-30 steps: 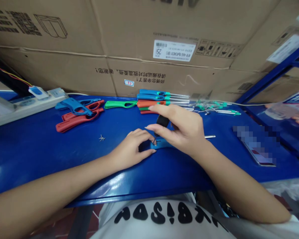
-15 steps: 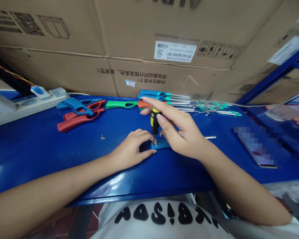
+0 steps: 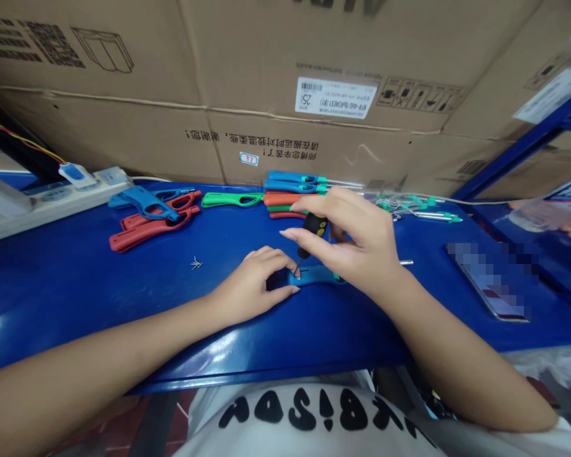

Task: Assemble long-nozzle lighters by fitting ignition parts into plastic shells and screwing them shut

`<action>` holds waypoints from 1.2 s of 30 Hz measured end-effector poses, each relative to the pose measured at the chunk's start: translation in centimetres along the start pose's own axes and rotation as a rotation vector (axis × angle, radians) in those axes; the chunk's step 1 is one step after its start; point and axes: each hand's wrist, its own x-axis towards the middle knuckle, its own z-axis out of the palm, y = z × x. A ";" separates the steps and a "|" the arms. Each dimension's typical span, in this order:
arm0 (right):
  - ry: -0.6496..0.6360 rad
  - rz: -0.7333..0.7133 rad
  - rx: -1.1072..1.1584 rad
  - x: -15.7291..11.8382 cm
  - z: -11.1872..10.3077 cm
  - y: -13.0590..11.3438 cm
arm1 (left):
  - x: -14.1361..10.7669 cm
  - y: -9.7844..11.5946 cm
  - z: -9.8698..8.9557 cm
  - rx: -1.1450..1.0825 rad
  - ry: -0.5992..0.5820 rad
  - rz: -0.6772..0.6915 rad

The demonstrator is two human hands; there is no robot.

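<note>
My right hand (image 3: 356,238) is closed around a black and yellow screwdriver (image 3: 315,225), which leans to the right with its tip down at the end of a blue lighter (image 3: 316,275). My left hand (image 3: 259,279) pinches that same end of the lighter between thumb and fingers, pressing it to the blue table. The lighter's metal tube (image 3: 406,262) sticks out beyond my right hand. Left of my left hand lies a small heap of screws (image 3: 196,263).
Blue and red lighter handles (image 3: 152,231) and a green one (image 3: 231,200) lie at the back left. Lighters with metal tubes (image 3: 292,185) are stacked by the cardboard box (image 3: 247,76). Loose igniter parts (image 3: 419,206), a phone (image 3: 488,282) and a power strip (image 3: 52,200) flank the work area.
My right hand has shifted slightly right, tilting the screwdriver from nearly upright to leaning right. More of the blue lighter shows now. My left hand has stayed in place.
</note>
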 end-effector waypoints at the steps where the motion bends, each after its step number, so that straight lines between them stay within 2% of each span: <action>1: 0.015 -0.005 -0.020 0.0 0.0 0.0 | 0.0 0.0 0.0 -0.001 0.003 0.001; 6: -0.112 0.004 0.119 0.1 -0.2 -0.3 | -0.1 -0.2 0.1 0.010 0.005 0.004; 11: -0.035 -0.029 -0.039 -0.1 -0.3 -0.4 | 0.0 -0.2 0.1 -0.003 0.009 0.008; 15: -0.174 0.029 0.105 -0.1 -0.3 -0.5 | 0.0 -0.1 0.0 0.010 0.012 0.011; 17: -0.143 0.008 0.100 -0.1 -0.2 -0.4 | 0.0 -0.1 0.0 0.009 0.009 0.010; 21: 0.019 -0.041 -0.071 -0.1 -0.2 -0.1 | 0.0 -0.1 0.0 -0.005 0.010 0.001; 26: -0.119 -0.005 0.096 -0.1 -0.3 -0.3 | 0.1 -0.1 0.0 0.004 0.008 0.000; 31: -0.034 -0.049 -0.037 -0.3 -0.3 -0.3 | 0.0 -0.1 0.1 -0.005 0.010 0.003; 34: -0.112 -0.006 0.104 -0.3 -0.3 -0.1 | 0.0 -0.1 0.0 0.000 0.003 0.003; 36: -0.109 0.000 0.151 -0.3 -0.3 0.1 | 0.0 -0.1 0.0 0.004 0.000 0.003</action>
